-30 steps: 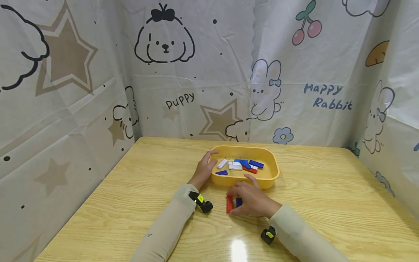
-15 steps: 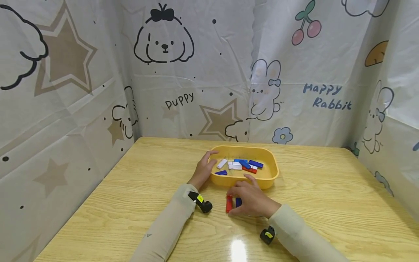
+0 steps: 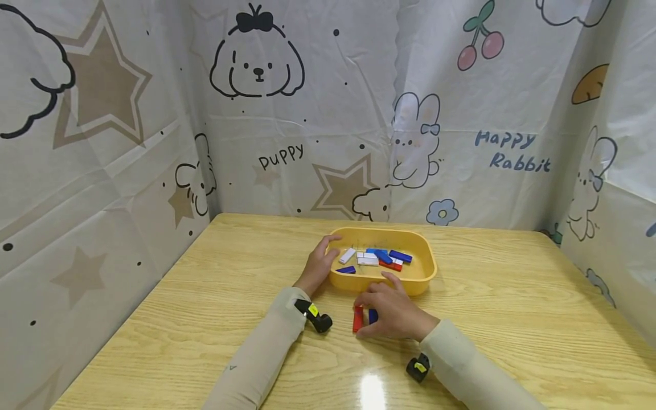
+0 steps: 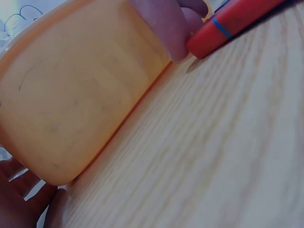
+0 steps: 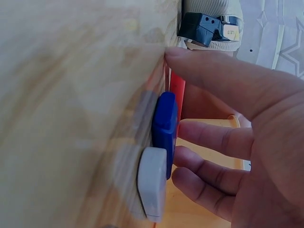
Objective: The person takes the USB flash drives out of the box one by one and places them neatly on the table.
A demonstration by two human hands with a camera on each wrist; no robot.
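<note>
My left hand (image 3: 319,266) holds the left end of a yellow plastic basin (image 3: 420,286), fingers round its corner. In the left wrist view its fingers (image 4: 23,190) lie along the basin's outer end. My right hand (image 3: 393,312) arches over a row of small oblong blocks in front of the basin. Its thumb and index finger pinch a red block (image 3: 357,322) between its two ends. Beside the red block, a dark blue block (image 5: 164,128) and a white block (image 5: 153,178) stand in the right wrist view; the hand mostly hides them in the head view.
Several white, blue and red blocks (image 3: 368,261) lie loose in the basin. The pale wooden table (image 3: 205,319) runs to a printed cloth (image 3: 287,136) at the back and sides. Each wrist carries a small black camera (image 3: 321,323).
The view shifts very slightly; both hands, the basin and the blocks otherwise keep their places.
</note>
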